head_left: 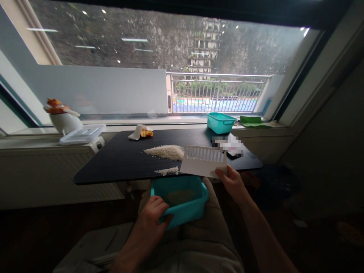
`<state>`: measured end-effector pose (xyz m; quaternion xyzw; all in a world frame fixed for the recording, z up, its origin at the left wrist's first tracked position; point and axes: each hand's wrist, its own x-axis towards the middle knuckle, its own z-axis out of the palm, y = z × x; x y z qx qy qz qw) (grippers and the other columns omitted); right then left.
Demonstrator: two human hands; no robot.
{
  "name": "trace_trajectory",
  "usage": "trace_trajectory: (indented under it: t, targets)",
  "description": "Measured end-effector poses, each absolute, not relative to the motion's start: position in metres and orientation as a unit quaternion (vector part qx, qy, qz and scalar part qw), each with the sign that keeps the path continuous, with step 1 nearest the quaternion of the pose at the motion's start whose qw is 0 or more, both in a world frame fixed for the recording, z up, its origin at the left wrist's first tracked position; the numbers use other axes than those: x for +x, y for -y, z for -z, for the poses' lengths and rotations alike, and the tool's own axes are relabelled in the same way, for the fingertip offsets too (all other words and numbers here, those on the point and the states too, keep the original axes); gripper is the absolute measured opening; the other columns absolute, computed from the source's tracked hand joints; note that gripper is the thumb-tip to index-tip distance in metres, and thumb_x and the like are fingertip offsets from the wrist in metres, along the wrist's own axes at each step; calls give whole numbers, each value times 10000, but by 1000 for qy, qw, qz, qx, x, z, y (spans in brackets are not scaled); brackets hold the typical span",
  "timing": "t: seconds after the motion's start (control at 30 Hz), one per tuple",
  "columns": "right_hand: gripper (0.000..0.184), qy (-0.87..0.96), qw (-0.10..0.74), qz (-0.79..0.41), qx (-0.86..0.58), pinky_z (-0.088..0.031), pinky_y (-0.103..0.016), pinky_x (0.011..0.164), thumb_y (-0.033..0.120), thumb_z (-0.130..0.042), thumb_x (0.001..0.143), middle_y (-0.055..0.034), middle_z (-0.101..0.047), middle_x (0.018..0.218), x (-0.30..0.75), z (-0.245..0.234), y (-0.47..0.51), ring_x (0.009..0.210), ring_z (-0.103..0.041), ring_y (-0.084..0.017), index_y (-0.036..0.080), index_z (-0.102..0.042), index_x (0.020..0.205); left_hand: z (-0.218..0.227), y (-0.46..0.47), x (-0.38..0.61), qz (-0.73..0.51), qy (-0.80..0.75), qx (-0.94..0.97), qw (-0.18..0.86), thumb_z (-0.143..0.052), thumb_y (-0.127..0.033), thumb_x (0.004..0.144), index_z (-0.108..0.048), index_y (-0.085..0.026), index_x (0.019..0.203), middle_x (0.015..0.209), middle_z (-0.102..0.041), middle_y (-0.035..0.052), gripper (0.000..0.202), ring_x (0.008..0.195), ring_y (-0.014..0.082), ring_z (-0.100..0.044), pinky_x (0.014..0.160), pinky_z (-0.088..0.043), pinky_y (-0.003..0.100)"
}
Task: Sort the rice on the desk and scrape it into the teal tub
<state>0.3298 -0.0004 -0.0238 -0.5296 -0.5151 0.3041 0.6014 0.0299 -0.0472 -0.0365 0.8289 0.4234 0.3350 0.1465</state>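
Observation:
My left hand (152, 220) grips the near rim of a teal plastic tub (182, 199), held below the front edge of the dark table (113, 163). My right hand (231, 182) pinches the corner of a white slotted scraper card (203, 161) that rests at the table's front edge. A large pile of white rice (166, 151) lies mid-table just left of the card. A small streak of rice (167, 171) sits at the table edge above the tub. Some grains seem to lie inside the tub.
A second teal tub (220, 122) stands at the table's back right, a green cloth (251, 121) beside it on the sill. A crumpled wrapper with food (141, 132) lies at the back. A white pot (64, 119) and clear lid (82, 134) sit on the left ledge.

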Motion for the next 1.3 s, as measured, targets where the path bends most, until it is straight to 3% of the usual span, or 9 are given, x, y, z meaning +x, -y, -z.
trace_trajectory:
  t: [0.73, 1.3]
  targets:
    - [401, 544, 583, -326, -507, -558, -402, 811, 511, -705, 771, -77, -771, 966, 311, 22, -6, 885, -705, -273, 198, -705, 1021, 39, 44, 24, -353, -431, 820, 130, -670, -78, 756, -562, -205, 647, 743, -609, 9, 199, 824, 229, -572, 737, -481, 335]
    - [374, 538, 590, -301, -522, -544, -382, 795, 486, -692, 782, -61, -762, 914, 317, 22, -17, 847, -689, -258, 190, -700, 1010, 37, 43, 24, -328, -444, 824, 132, -691, -95, 800, -547, -186, 659, 762, -585, 13, 221, 847, 232, -547, 761, -466, 357]
